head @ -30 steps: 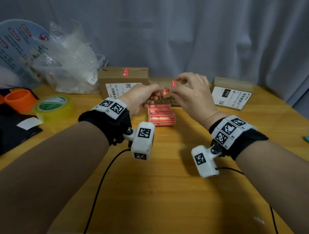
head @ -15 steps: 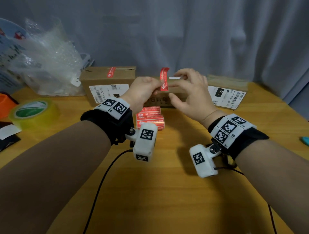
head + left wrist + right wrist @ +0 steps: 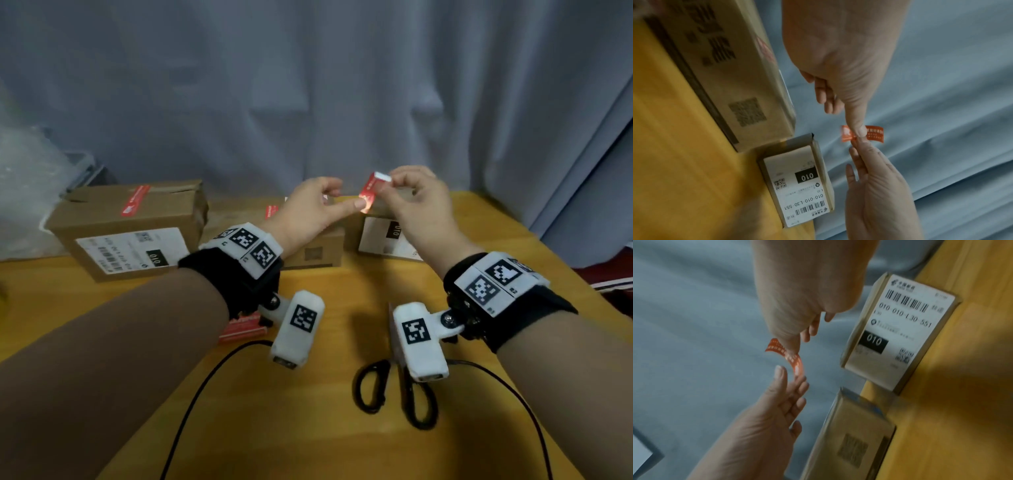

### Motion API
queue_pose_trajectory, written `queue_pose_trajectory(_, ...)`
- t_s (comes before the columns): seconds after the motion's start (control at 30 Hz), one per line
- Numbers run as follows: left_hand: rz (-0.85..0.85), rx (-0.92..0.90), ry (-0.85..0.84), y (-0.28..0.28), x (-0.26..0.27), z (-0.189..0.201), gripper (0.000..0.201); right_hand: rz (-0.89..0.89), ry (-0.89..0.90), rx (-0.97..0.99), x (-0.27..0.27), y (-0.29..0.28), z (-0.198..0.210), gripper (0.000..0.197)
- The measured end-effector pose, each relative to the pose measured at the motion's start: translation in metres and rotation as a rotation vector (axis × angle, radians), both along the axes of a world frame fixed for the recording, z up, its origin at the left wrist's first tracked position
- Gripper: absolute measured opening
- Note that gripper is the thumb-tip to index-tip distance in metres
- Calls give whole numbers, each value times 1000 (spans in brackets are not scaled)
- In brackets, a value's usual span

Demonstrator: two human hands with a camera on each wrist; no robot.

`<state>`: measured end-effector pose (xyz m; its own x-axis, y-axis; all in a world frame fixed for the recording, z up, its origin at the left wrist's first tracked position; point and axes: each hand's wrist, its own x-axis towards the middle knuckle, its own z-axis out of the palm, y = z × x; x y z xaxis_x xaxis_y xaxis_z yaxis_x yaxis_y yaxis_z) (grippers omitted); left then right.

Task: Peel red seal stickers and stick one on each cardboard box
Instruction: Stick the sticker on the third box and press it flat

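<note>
A red seal sticker (image 3: 371, 190) (image 3: 873, 134) (image 3: 795, 360) hangs curled in the air above the small right cardboard box (image 3: 385, 236) (image 3: 797, 186) (image 3: 900, 331). My right hand (image 3: 387, 183) (image 3: 791, 345) pinches its upper end, where a white tab shows. My left hand (image 3: 342, 198) (image 3: 791, 378) has relaxed fingers, and its fingertips touch the sticker's lower end. The left box (image 3: 126, 226) and the middle box (image 3: 315, 250) (image 3: 731, 68) each carry a red sticker on top.
Black scissors (image 3: 394, 387) lie on the wooden table (image 3: 325, 428) near my right wrist. A stack of red stickers (image 3: 243, 329) sits under my left wrist. Clear bubble wrap (image 3: 27, 178) is at the far left. A grey curtain (image 3: 308, 85) hangs behind the boxes.
Both hands have moved right with the sticker, from over the middle box to over the right box. The view has turned right, and the scissors have come into sight.
</note>
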<state>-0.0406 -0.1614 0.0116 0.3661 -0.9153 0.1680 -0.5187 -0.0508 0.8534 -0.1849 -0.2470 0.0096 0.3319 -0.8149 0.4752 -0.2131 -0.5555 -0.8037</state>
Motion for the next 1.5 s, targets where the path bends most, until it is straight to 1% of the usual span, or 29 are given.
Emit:
queue_pose_trajectory(0.03,-6,62,-75,-10,0,-1,85,-38,-8,10,-6,-8,0,7)
queue_pose_trajectory(0.07,-23,139,-206,-23,0,0,99,-72,-7,41,-12,-20,-1,9)
queue_pose_trajectory(0.1,-40,210,-369,-32,0,1,108,-82,0,93,-18,-28,-2,12)
queue_pose_trajectory(0.13,-71,259,-521,-44,-1,2,113,-76,8,164,-23,-37,-3,15)
queue_pose_trajectory(0.17,-121,289,-629,-55,-2,3,116,-61,21,233,-27,-44,-3,19)
queue_pose_trajectory(0.23,-230,343,-761,-76,-7,2,120,-46,52,347,-35,-55,-2,24)
queue_pose_trajectory(0.3,-298,396,-856,-91,-13,-2,119,-34,84,414,-40,-61,0,24)
queue_pose_trajectory(0.37,-303,424,-883,-98,-17,-6,112,-20,101,440,-41,-64,0,22)
queue_pose_trajectory(0.47,-264,385,-865,-95,-16,-10,99,35,139,439,-40,-65,-2,21)
queue_pose_trajectory(0.6,-216,354,-853,-71,-12,-11,100,162,226,419,-40,-57,-2,26)
queue_pose_trajectory(0.73,-203,314,-866,-47,-14,-11,102,231,354,440,-40,-45,2,19)
queue_pose_trajectory(0.83,-218,274,-859,-33,-15,-12,101,284,399,431,-41,-35,6,19)
queue_pose_trajectory(1.0,-249,259,-926,-19,-18,-11,99,265,375,410,-43,-22,9,20)
queue_pose_trajectory(1.2,-237,267,-945,-15,-20,-13,97,249,366,404,-45,-14,8,17)
queue_pose_trajectory(1.4,-256,313,-1068,-14,-21,-16,94,221,393,391,-44,-8,8,16)
queue_pose_trajectory(1.5,-254,315,-1088,-14,-21,-18,93,182,402,340,-44,-8,4,26)
